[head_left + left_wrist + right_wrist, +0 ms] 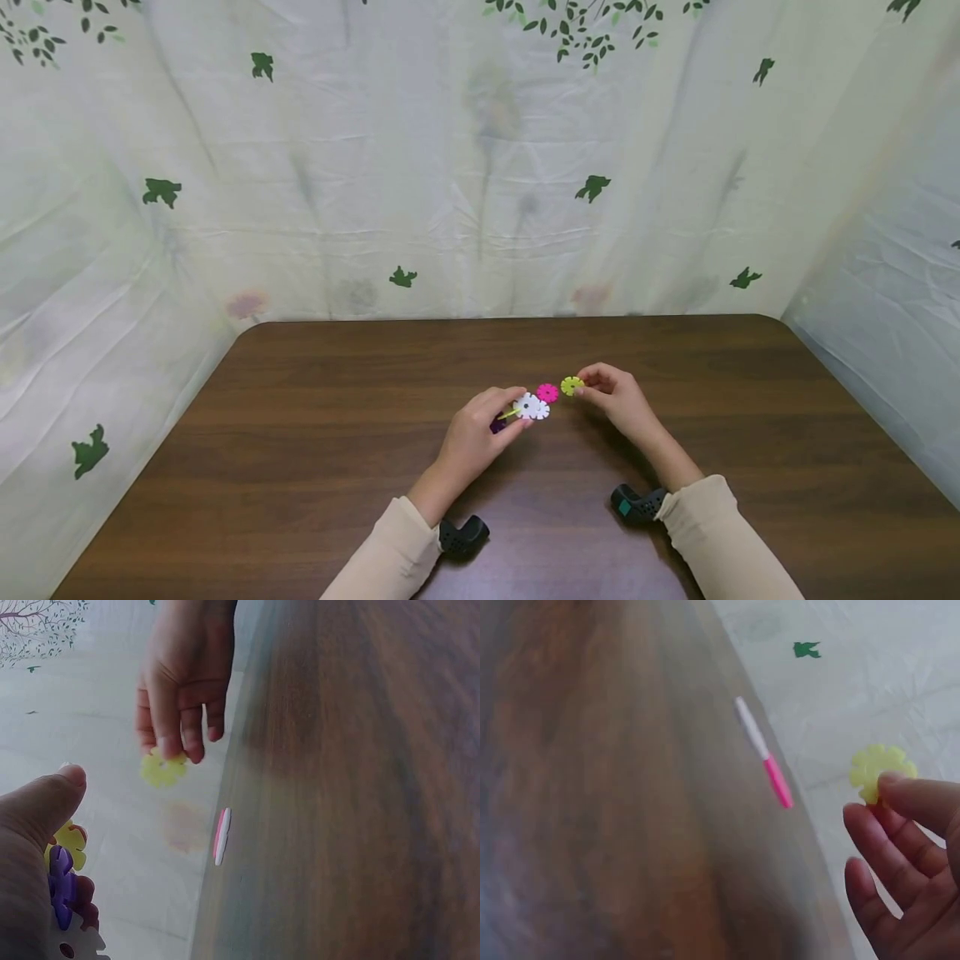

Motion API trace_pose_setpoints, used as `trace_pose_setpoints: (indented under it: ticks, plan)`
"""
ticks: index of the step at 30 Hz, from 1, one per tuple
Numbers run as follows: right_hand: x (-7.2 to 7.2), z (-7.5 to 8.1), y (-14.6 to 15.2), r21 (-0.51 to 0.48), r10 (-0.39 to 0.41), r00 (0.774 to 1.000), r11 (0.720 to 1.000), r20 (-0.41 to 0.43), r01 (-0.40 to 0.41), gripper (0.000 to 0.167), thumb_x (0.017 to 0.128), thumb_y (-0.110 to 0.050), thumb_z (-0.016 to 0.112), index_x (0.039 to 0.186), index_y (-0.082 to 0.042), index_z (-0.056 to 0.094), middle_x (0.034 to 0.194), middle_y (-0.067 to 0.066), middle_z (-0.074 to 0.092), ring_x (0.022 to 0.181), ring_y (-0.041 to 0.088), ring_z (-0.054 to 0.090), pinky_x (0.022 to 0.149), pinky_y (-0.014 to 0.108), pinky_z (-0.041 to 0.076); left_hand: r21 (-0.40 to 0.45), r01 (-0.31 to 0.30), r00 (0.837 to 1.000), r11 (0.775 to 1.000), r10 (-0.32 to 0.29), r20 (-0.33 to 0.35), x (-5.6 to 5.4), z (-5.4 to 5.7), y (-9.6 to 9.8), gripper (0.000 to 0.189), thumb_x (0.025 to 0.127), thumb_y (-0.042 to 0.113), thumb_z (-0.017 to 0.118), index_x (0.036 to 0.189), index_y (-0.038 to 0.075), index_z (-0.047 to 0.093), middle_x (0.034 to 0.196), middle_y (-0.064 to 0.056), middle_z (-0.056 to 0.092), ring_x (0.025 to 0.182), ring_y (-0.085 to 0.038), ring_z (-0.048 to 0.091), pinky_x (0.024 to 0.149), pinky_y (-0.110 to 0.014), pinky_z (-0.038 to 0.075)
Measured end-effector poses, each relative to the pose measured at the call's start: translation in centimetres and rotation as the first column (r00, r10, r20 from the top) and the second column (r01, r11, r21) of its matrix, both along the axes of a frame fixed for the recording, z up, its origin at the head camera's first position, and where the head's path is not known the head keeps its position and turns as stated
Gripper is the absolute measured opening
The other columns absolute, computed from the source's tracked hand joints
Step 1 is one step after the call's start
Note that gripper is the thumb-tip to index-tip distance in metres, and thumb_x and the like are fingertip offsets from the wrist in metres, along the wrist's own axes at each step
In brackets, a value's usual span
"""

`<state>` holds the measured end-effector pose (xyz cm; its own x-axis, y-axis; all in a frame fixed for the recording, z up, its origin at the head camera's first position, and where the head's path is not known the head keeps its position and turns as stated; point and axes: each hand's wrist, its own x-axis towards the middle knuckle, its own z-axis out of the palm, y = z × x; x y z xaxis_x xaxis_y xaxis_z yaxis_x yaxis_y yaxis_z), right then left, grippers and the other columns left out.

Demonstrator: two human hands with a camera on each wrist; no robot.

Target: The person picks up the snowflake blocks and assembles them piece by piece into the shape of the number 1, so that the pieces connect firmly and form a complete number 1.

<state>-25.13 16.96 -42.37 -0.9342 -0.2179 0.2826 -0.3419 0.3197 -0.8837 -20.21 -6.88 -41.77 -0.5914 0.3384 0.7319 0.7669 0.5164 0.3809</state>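
Observation:
My left hand (483, 425) grips a cluster of interlocking flower-shaped discs: a purple disc (61, 889), a yellow disc (71, 844) and a white disc (526, 406). In the left wrist view, part of the cluster hides behind the thumb. Between thumb and fingers my right hand (618, 400) pinches a single notched yellow disc (877, 769). A pink disc (547, 392) and another white disc (750, 726) lie joined on the table between the two hands, edge-on in both wrist views.
The brown wooden table (337, 467) spreads under both arms. White cloth (420, 167) with printed leaves hangs behind its far edge and along both sides. A black band is on each wrist.

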Motion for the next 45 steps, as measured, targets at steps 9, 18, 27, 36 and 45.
trace_pose_setpoints:
  ticks: [9,18,27,36,45]
  plan:
    - [0.6,1.6,-0.3,-0.072,0.079,0.997,0.994,0.024,-0.077,0.017,0.080,-0.005,0.066,0.093,0.004,0.060,0.087,0.012,0.061,0.079,0.037,0.056,0.067,0.036,0.049,0.002,-0.004,1.000,1.000,0.004,-0.002,0.1,0.0,-0.1,0.036,0.074,0.014,0.075,0.107,0.005,0.063,0.095,-0.002,0.063,0.085,-0.012,0.057,0.074,-0.024,0.046]
    - [1.5,2.7,-1.5,-0.114,0.221,0.975,0.969,-0.018,-0.221,0.013,0.079,0.000,0.065,0.090,0.005,0.061,0.086,0.012,0.061,0.077,0.033,0.060,0.068,0.046,0.049,-0.006,-0.013,1.000,1.000,0.013,0.010,0.1,0.0,-0.1,0.036,0.073,0.015,0.075,0.106,0.005,0.063,0.095,-0.002,0.063,0.084,-0.013,0.057,0.073,-0.024,0.047]
    - [2.4,3.6,-2.3,-0.105,0.286,0.958,0.952,-0.015,-0.286,0.012,0.078,0.008,0.063,0.089,0.004,0.062,0.087,0.015,0.061,0.078,0.037,0.058,0.068,0.045,0.049,-0.011,-0.015,1.000,1.000,0.015,0.000,0.0,-0.1,-0.1,0.037,0.073,0.016,0.076,0.106,0.006,0.063,0.095,-0.003,0.064,0.083,-0.012,0.058,0.072,-0.024,0.047]
    - [3.8,5.5,-3.1,-0.079,0.298,0.953,0.950,-0.048,-0.301,0.012,0.077,0.015,0.059,0.088,0.010,0.061,0.085,0.017,0.061,0.076,0.037,0.057,0.066,0.029,0.051,-0.034,-0.026,1.000,0.999,0.026,-0.003,0.0,-0.2,0.0,0.037,0.073,0.018,0.075,0.106,0.006,0.064,0.096,-0.003,0.066,0.073,-0.010,0.054,0.062,-0.020,0.045]
    - [4.2,5.8,-3.4,-0.044,0.263,0.961,0.963,-0.084,-0.267,0.009,0.075,0.015,0.062,0.082,0.010,0.064,0.082,0.019,0.064,0.075,0.041,0.057,0.063,0.026,0.050,-0.012,0.014,0.999,1.000,-0.014,0.032,0.1,-0.1,-0.1,0.037,0.074,0.016,0.075,0.107,0.005,0.064,0.098,-0.004,0.065,0.080,-0.014,0.057,0.068,-0.023,0.046]
